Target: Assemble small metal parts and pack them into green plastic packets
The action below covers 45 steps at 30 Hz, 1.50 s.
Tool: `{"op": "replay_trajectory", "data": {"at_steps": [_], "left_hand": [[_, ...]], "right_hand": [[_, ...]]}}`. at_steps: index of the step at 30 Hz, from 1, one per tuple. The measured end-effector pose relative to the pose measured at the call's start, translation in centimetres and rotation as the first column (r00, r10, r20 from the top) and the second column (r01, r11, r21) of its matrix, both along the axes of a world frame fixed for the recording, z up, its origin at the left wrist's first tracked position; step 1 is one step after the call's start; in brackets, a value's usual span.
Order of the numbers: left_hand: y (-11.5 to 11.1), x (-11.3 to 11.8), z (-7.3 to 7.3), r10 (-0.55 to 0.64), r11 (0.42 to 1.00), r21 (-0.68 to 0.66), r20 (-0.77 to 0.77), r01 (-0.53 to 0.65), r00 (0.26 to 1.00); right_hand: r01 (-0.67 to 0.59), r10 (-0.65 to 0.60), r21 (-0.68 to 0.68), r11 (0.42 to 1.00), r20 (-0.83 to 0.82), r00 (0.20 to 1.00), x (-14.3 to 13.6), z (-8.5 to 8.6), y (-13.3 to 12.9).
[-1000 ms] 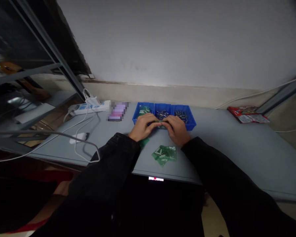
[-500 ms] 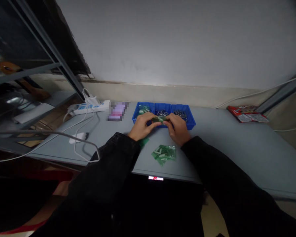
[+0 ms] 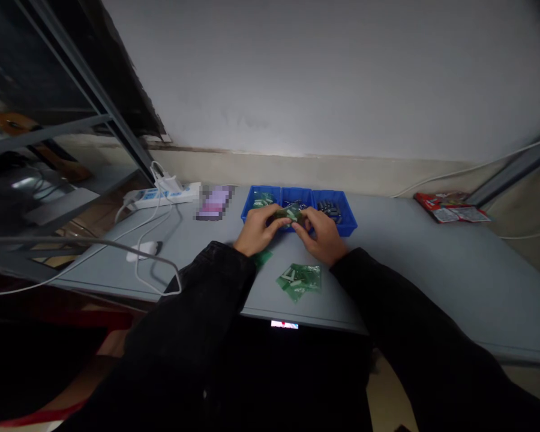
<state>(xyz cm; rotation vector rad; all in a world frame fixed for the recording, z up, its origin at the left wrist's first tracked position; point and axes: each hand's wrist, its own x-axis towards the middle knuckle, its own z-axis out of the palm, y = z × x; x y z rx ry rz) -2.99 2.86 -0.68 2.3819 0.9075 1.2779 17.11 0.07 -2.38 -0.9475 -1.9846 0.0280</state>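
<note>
Between my two hands is a small green plastic bag (image 3: 291,212) with pale pieces showing through it. My left hand (image 3: 257,231) pinches its left side, and my right hand (image 3: 323,235) grips the right side. Just behind them stands a blue three-part bin (image 3: 348,223). Green bags (image 3: 264,198) lie in its left compartment, small metal pins (image 3: 299,204) in the middle one, and dark cylindrical pieces (image 3: 328,209) in the right one. Closer to the table edge rests a pile of filled green bags (image 3: 300,281). Another green bag (image 3: 263,258) is partly hidden beneath my left wrist.
A white power strip (image 3: 162,195) with plugs and loose cables lies on the grey table (image 3: 432,276) at the left, beside a blurred purple item (image 3: 214,203). One white plug (image 3: 142,252) sits nearer. A red snack packet (image 3: 452,207) is at the far right.
The green bag between my hands has tilted up slightly, and its pale contents show more clearly. My right fingers have shifted a little on it. The piled bags have not moved.
</note>
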Motion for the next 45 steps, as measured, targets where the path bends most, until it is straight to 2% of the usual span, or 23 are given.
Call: {"op": "replay_trajectory", "data": {"at_steps": [7,13,22,28,36,40,43,45], "left_hand": [[-0.5,0.1,0.3,-0.041,0.997,-0.07,0.002,0.041,0.999],[-0.3,0.1,0.2,-0.079,0.997,-0.024,-0.006,0.079,0.997],[0.0,0.1,0.1,-0.008,0.998,0.057,0.035,0.006,0.999],[-0.1,0.2,0.1,-0.042,0.999,0.024,0.055,0.041,0.998],[0.1,0.1,-0.3,-0.019,1.0,-0.017,0.064,0.02,0.998],[0.4,0.0,-0.6,0.011,1.0,-0.015,0.087,-0.01,0.996],[0.5,0.0,-0.8,0.037,0.999,-0.036,0.105,-0.033,0.994],[0.5,0.0,-0.7,0.057,0.997,-0.054,0.105,-0.051,0.993]], "right_hand": [[-0.009,0.009,0.061,0.998,-0.002,1.0,0.2,-0.3,0.4],[-0.001,0.001,0.052,0.999,0.005,1.0,0.2,-0.3,0.4],[0.018,-0.019,0.022,1.0,0.056,0.998,0.0,-0.4,0.4],[0.038,-0.043,0.054,0.998,0.099,0.994,0.3,-0.4,0.7],[0.073,-0.076,0.076,0.994,0.04,0.996,0.3,0.0,0.6],[0.084,-0.084,0.036,0.996,-0.007,0.996,0.1,-0.4,0.4],[0.043,-0.044,-0.018,0.999,-0.12,0.992,0.0,-0.5,0.1],[-0.013,0.012,-0.008,1.0,-0.14,0.99,0.0,-0.3,-0.1]]}}
